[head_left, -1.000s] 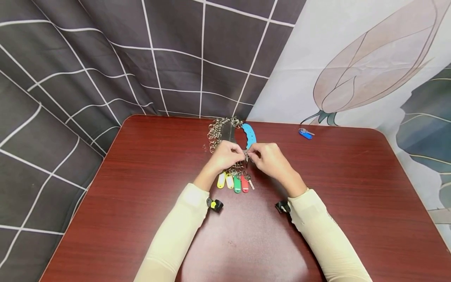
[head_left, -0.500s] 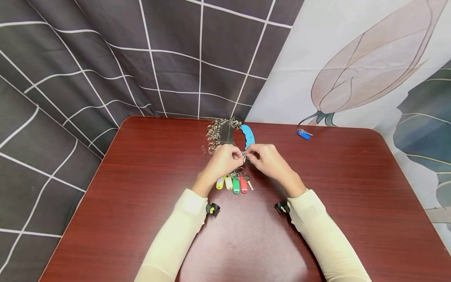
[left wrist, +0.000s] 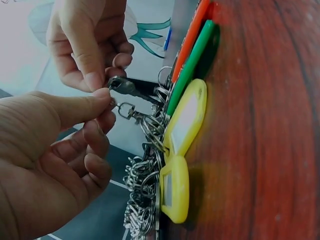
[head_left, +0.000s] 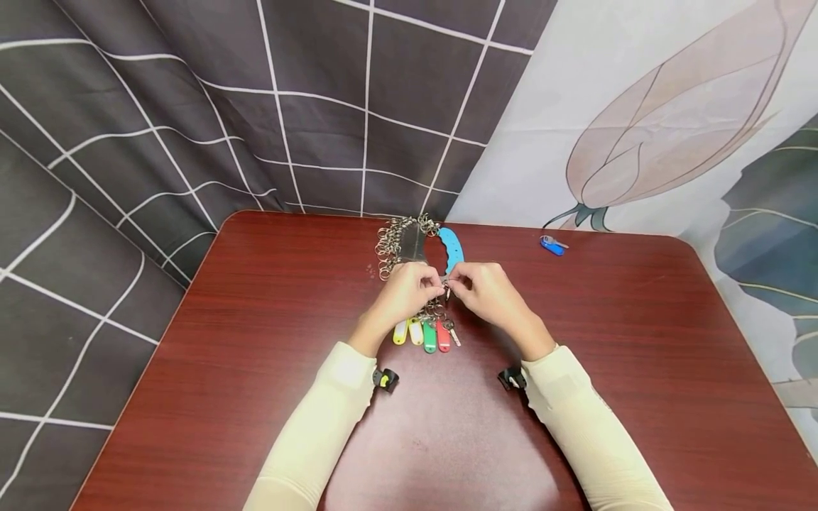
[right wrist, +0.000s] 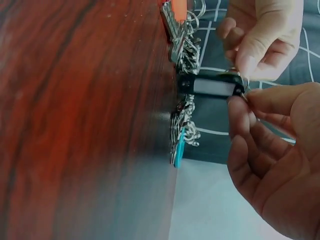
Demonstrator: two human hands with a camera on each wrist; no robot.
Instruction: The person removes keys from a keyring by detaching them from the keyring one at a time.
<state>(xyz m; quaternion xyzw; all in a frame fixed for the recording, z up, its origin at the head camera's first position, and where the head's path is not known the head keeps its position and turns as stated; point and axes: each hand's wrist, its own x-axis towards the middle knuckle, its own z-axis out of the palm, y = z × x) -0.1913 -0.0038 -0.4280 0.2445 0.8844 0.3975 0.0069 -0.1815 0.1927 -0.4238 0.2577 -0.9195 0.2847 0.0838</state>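
In the head view, my left hand (head_left: 405, 289) and right hand (head_left: 491, 289) meet fingertip to fingertip at the near side of a large key holder with a blue handle (head_left: 451, 245) and a dark flat plate (head_left: 412, 241). My left thumb and finger pinch a small swivel clasp (left wrist: 126, 110) in the left wrist view. My right thumb and finger pinch a key ring (right wrist: 245, 84); a black key tag (right wrist: 212, 86) with a white label and a key (left wrist: 129, 88) hang by it. Fingertips partly hide the ring and clasp.
Two yellow tags (head_left: 400, 332), a green tag (head_left: 430, 338), a red tag (head_left: 444, 336) and a key (head_left: 453, 333) lie below the hands. Several metal rings (head_left: 387, 248) fringe the holder's left side. A blue-tagged key (head_left: 553, 246) lies near the table's (head_left: 639, 341) back edge.
My left hand has shifted slightly toward me over the last second. The right hand stays nearly in place, and both sets of fingertips remain together at the ring.
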